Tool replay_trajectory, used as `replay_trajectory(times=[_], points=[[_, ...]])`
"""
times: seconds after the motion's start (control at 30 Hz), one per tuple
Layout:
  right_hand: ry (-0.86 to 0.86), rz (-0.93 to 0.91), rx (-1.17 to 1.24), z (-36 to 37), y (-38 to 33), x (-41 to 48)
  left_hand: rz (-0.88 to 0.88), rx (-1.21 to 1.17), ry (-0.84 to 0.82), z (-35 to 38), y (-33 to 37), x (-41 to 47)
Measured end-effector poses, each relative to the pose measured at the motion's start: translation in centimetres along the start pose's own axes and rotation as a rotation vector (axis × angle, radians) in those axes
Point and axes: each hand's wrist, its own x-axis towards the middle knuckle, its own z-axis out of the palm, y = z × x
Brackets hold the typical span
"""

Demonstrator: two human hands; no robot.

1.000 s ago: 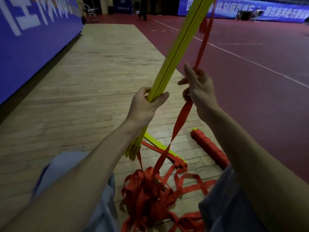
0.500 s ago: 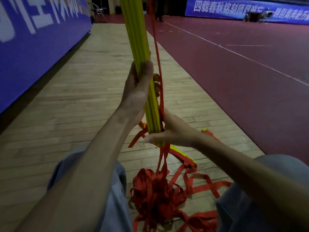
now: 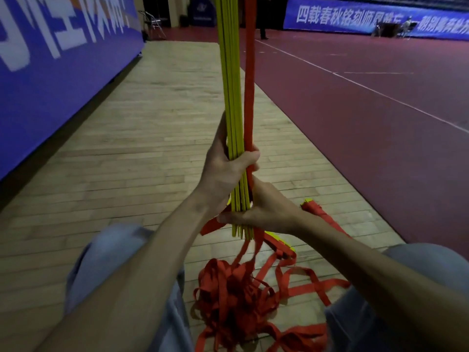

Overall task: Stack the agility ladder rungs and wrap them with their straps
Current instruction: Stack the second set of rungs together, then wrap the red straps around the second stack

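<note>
**Both hands on the upright rungs**

I hold the rungs (image 3: pixel 231 85) upright in front of me as one tight bundle that runs up past the top of the view. My left hand (image 3: pixel 220 171) has the bundle partway up. Its fingers (image 3: pixel 247 160) are curled narrow round it, with the thumb lying across the front. My right hand (image 3: pixel 266 210) sits just below, touching the left wrist. It grips the bottom of the bundle, and only the squared-off rung ends poke out beneath it.

The rungs are flat, thin yellow slats, hard and smooth like plastic. They are stacked face to face, so I see their narrow edges with dark lines between them.

One strap (image 3: pixel 249 85) runs taut and straight up the right side of the bundle, touching it. It passes under my left thumb and down behind my right hand. It is flat red webbing, matte and soft-edged.

Below my hands more webbing drops into a heap (image 3: pixel 236 298) on the floor between my knees (image 3: pixel 114 262). It lies there in loose loops and tangles, with a few lengths trailing off to the right.

A loose yellow slat (image 3: pixel 278 237) lies on the floor just behind the heap. A little farther right lies a wrapped bundle (image 3: pixel 317 212), already wound in red.

The wooden floor (image 3: pixel 152 148) under it all is pale strip planking. To its right is dark red court surface (image 3: pixel 368 123) with white lines. A blue banner (image 3: pixel 50 72) stands along the left.
</note>
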Motion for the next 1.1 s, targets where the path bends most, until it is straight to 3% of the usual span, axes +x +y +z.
replay_trajectory(times=[0.1, 0.23, 0.53, 0.7, 0.77, 0.83, 0.93, 1.1], points=[[-0.195, 0.103, 0.059, -0.9, -0.2, -0.6, -0.054, -0.013, 0.052, 0.1, -0.1, 0.2], [-0.280, 0.193, 0.089, -1.9, -0.9, -1.3, -0.139, -0.253, 0.079, -0.5, 1.0, 0.8], [-0.089, 0.050, 0.008, -4.0, -2.8, -1.1, -0.217, -0.363, 0.222, -2.1, 2.4, 1.6], [0.063, 0.056, 0.070, -3.7, -3.5, -0.9, -0.459, -0.560, 0.444, -2.8, 2.2, 2.8], [0.132, 0.027, -0.031, -3.5, -3.7, -0.7, -0.591, -0.601, 0.494, -3.0, 1.3, 2.8], [0.170, -0.003, -0.128, -3.4, -3.7, -0.6, -0.708, -0.628, 0.507, -2.9, 0.5, 2.4], [0.218, -0.001, -0.087, -3.3, -3.7, -0.6, -0.814, -0.561, 0.456, -2.4, -0.5, 2.2], [0.191, 0.060, 0.105, -3.8, -3.7, -1.1, -0.791, -0.657, 0.428, -0.6, -1.4, 0.8]])
